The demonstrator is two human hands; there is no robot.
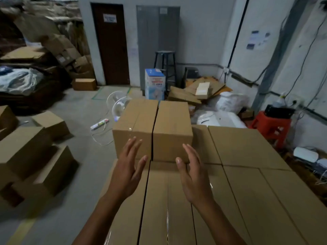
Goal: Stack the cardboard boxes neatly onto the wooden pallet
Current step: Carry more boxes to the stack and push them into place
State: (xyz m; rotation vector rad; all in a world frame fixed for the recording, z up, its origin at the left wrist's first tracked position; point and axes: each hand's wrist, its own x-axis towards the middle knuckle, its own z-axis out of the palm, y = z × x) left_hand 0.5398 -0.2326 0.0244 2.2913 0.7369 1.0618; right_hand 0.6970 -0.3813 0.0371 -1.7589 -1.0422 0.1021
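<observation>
Lower centre, the open, empty left hand (pixel 127 167) and right hand (pixel 193 175) face two side-by-side cardboard boxes (pixel 170 121) just above, long axes running up-frame.

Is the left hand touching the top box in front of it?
Cannot tell. In the head view the left hand has straight fingers overlapping the front of the top left box, but neither contact nor gap shows.

Nothing here is sharp enough to read. The paper sign (pixel 109 18) on the far brown door (pixel 113 55) is blurred. The red print on the blue-and-white box (pixel 155 84) is too small, and the wall notices (pixel 257 39) at the right are smeared.
</observation>
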